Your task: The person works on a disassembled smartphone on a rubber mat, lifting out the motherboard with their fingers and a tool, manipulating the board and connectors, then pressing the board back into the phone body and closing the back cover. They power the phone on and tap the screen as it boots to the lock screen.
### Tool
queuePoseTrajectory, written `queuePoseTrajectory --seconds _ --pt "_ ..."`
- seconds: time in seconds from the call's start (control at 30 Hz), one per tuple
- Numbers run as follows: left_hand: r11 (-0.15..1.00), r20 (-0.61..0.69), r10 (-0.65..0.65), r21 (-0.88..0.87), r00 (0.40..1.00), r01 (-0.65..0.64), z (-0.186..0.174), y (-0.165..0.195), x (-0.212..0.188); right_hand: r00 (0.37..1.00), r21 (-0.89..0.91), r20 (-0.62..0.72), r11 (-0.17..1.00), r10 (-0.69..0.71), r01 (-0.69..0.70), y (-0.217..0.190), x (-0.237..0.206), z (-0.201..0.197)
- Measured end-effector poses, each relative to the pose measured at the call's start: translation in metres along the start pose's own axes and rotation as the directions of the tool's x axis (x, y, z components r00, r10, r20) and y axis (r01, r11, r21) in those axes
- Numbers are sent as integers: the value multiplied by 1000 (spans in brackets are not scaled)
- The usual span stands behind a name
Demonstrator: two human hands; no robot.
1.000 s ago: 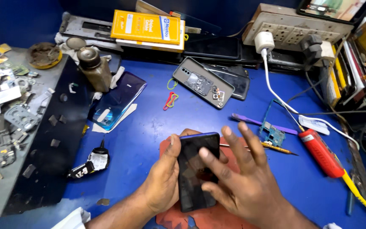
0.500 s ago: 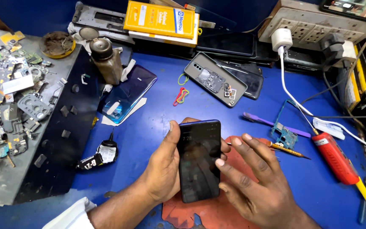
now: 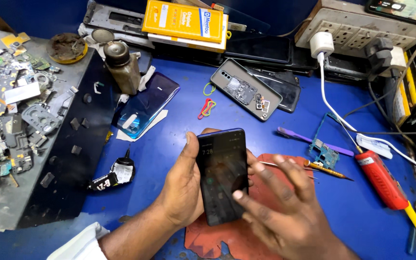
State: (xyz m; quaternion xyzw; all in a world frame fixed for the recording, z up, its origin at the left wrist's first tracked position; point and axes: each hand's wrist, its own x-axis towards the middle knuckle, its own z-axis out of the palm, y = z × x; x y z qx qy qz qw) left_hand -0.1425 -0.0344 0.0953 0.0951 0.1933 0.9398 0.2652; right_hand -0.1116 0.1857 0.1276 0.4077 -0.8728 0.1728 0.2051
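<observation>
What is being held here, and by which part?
The left hand holds a dark smartphone by its long side edges. The right hand holds nothing; a fingertip touches the screen.

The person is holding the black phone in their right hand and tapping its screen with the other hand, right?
Not quite. The head view shows the black phone held in the left hand, thumb along its edge. It is the right hand that reaches over, a fingertip at the lit screen. The rest is right.
</observation>
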Motion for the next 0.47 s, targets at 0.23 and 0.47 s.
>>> queuePoseTrajectory --seconds 0.23,0.47 --pt "1000 -54 13 23 998 -12 1 3 2 999 -4 -29 999 38 -38 6 -4 -3" --pt "997 -100 52 58 994 -47 0 0 2 998 33 58 999 -2 0 -6 -2 0"
